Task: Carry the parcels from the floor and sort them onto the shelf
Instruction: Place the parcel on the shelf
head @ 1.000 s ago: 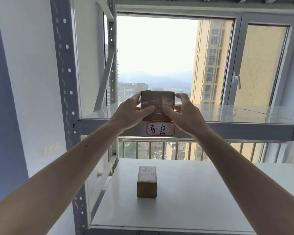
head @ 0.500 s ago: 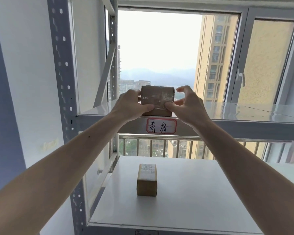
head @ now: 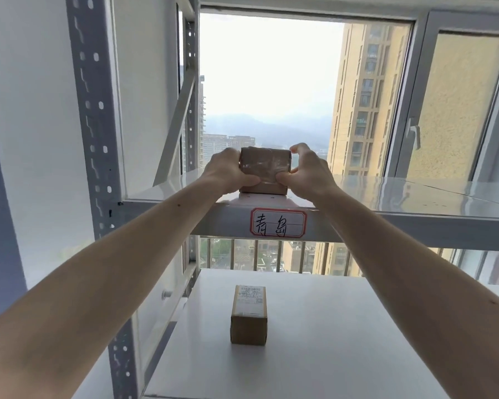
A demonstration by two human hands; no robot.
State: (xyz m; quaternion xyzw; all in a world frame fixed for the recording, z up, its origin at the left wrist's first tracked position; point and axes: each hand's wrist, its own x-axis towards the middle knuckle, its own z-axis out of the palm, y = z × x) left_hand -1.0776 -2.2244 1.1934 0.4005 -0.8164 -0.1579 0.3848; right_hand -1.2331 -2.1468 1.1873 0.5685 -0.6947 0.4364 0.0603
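A brown cardboard parcel [head: 265, 168] wrapped in clear tape stands on the upper shelf board [head: 415, 197], near its front edge. My left hand [head: 228, 172] grips its left side with the thumb across the front. My right hand [head: 306, 174] pinches its right side, fingers curled over the top corner. A red-framed handwritten label [head: 278, 223] is stuck on the shelf's front beam just below the parcel. A second small brown parcel [head: 249, 315] with a white shipping label on top lies on the lower shelf board [head: 357, 326].
The grey perforated shelf upright [head: 92, 139] rises at the left, with a diagonal brace [head: 176, 125] behind it. A window with a white handle [head: 414, 136] and balcony railing [head: 271, 254] lies behind the shelf. A white wall is at the left.
Both hands have pushed the parcel forward and down from in front of the beam onto the upper shelf board. My view has tilted a little upward.
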